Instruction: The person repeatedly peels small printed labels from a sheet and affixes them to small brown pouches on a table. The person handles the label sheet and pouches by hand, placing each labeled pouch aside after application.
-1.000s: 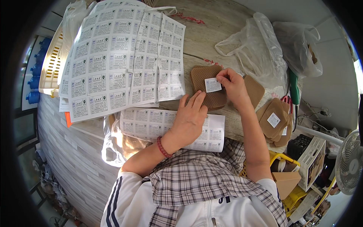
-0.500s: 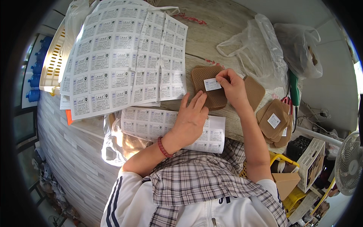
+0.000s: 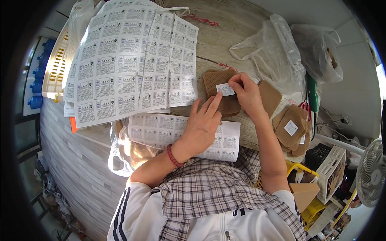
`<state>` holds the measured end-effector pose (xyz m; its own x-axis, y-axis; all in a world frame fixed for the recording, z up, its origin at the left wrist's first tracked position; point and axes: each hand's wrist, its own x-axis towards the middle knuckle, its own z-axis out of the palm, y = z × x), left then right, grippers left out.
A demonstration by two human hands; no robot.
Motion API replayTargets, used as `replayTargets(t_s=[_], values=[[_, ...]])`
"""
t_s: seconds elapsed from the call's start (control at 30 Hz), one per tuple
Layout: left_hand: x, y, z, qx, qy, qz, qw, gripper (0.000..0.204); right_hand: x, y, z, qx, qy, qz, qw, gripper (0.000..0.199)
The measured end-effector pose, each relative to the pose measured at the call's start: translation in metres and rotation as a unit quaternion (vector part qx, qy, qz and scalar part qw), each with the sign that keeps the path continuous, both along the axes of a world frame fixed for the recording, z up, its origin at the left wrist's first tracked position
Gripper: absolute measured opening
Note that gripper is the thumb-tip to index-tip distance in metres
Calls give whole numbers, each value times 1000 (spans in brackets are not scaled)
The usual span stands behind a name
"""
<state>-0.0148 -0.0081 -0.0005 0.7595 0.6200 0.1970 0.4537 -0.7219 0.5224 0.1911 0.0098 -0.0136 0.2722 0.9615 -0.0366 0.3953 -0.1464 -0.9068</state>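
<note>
Label: your right hand pinched its corner over the brown pad (perforated).
Left hand: your fingers lay extended, unclenched.

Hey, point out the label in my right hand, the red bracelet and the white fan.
White label (image 3: 224, 90): head view, middle of its printed face.
Red bracelet (image 3: 172, 156): head view, middle of the visible band.
White fan (image 3: 375, 176): head view, hub at the grille's centre.
</note>
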Motion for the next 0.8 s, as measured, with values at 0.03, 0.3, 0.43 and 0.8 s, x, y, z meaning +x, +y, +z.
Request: replayTargets(t_s=[0.03,0.3,0.43,0.8], values=[[0,0,-1,8,17,-5,1000,10,0,0,0,4,0,1,1000,8],[0,-1,-1,38,67,-8,997,10,-1,-1,1,12,-27,8,1000,9],[0,-1,0,40,75,-9,996,11,-3,-8,-7,73,-111,30,991,17],[1,-3,1,44,80,-6,996,12,-18,-14,7,241,-325,8,914,24]])
